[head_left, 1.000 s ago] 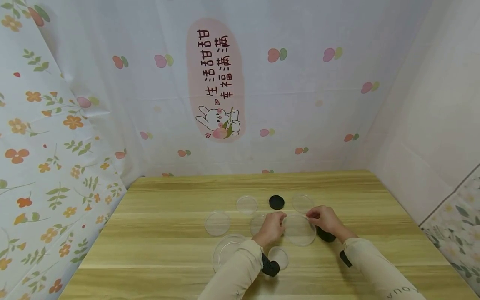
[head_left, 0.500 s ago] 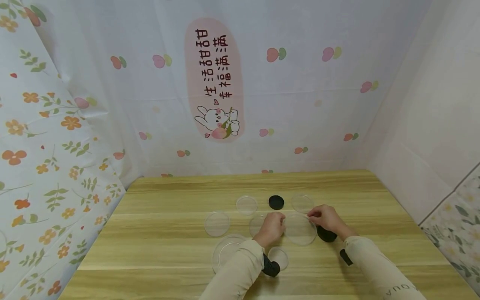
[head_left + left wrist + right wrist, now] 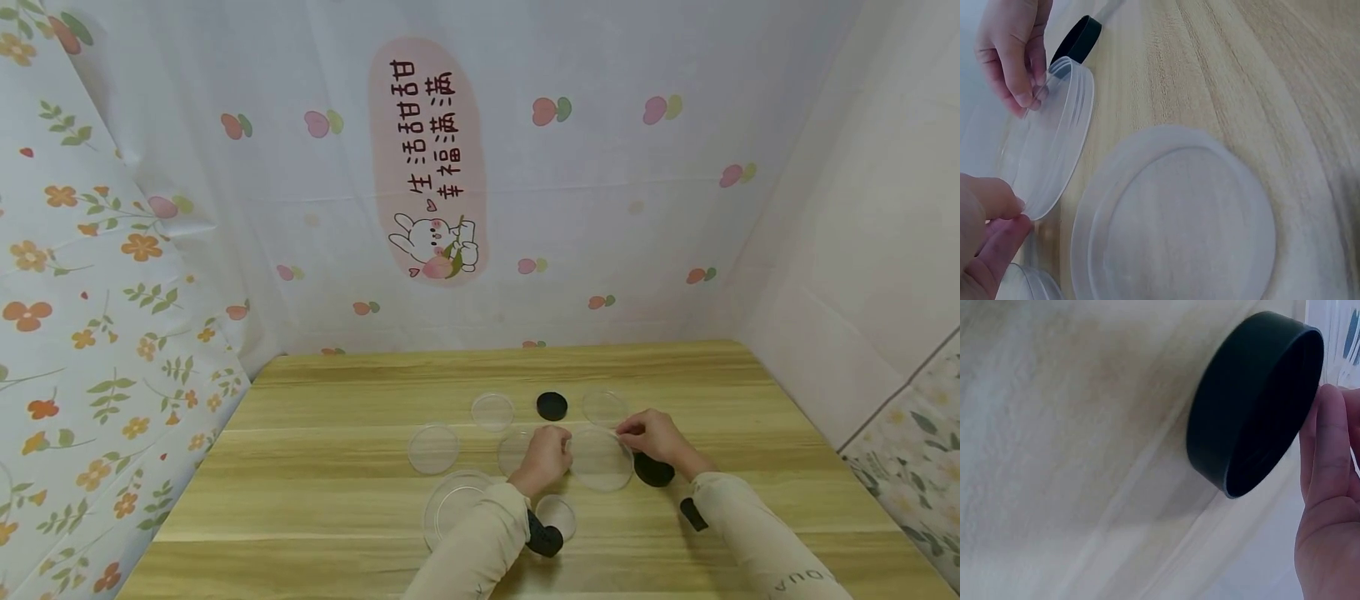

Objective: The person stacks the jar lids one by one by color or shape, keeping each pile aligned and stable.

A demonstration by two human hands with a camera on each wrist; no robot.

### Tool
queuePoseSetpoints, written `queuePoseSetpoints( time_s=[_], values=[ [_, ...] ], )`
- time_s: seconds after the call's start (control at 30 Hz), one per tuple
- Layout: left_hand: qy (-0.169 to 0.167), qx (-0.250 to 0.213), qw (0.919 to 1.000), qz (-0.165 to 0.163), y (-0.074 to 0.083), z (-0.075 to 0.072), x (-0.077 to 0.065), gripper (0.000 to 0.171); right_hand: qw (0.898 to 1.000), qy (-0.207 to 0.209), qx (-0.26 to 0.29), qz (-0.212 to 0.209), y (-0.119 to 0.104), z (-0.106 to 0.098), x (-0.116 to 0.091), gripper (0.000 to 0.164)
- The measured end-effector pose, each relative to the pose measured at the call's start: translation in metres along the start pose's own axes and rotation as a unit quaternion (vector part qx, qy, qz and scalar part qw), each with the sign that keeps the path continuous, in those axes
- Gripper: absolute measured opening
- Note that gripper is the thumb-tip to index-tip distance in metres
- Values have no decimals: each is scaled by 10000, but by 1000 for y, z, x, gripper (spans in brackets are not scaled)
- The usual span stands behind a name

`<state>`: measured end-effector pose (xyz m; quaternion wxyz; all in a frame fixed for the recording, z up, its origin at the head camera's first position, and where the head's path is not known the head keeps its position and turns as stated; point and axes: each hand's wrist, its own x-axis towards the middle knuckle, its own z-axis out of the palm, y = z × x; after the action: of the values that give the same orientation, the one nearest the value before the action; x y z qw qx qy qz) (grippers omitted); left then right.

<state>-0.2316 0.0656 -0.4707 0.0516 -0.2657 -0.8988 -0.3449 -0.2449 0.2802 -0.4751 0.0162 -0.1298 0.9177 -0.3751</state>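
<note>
A large clear plastic lid [image 3: 602,462] with a raised rim is between both hands. My left hand [image 3: 546,458] pinches its left edge between thumb and fingers, plainly so in the left wrist view, where the clear lid [image 3: 1054,144] has its threaded rim facing the camera. At the opposite edge, my right hand [image 3: 656,436] pinches the rim with its fingertips. A black round lid [image 3: 1229,412] lies just beside the right hand, its hollow side showing. Below the left hand is another, smaller clear lid [image 3: 557,518], partly covered by the wrist camera.
More clear lids lie about: a large one [image 3: 450,508] partly under the left sleeve, one [image 3: 433,448] to the left, one [image 3: 492,412] and another [image 3: 604,407] at the back. A black lid [image 3: 552,406] lies between those two. A patterned cloth [image 3: 585,208] hangs behind the wooden table [image 3: 337,467].
Hardly anything differs. Both hands keep their hold on the large clear lid in nearly the same spot, and the other lids stay in place.
</note>
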Motion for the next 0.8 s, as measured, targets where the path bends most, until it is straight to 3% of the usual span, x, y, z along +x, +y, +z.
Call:
queuePoseSetpoints(
  time_s=[0.07, 0.2, 0.3, 0.5, 0.63, 0.8],
  values=[
    [91, -133, 9999, -30, -3, 2, 0, 37, 10000, -13, 7, -10, -1, -1, -1, 10],
    [201, -491, 9981, -303, -7, 6, 0, 8, 9999, 9, 104, -56, -5, -5, -2, 12],
    [243, -929, 9941, -503, -7, 5, 1, 28, 9999, 35, 134, -80, -7, -9, -2, 13],
    [216, -1675, 9830, -728, -8, -6, 3, 31, 9996, 178, -126, -152, -15, -12, -1, 14],
    [150, -1847, 9794, -796, -9, -18, 3, 32, 9971, 409, -382, -523, -22, -11, 0, 12],
    [51, -2026, 9760, -798, -10, -35, 2, 31, 9960, 468, -242, -715, -33, -8, 1, 14]
  ],
)
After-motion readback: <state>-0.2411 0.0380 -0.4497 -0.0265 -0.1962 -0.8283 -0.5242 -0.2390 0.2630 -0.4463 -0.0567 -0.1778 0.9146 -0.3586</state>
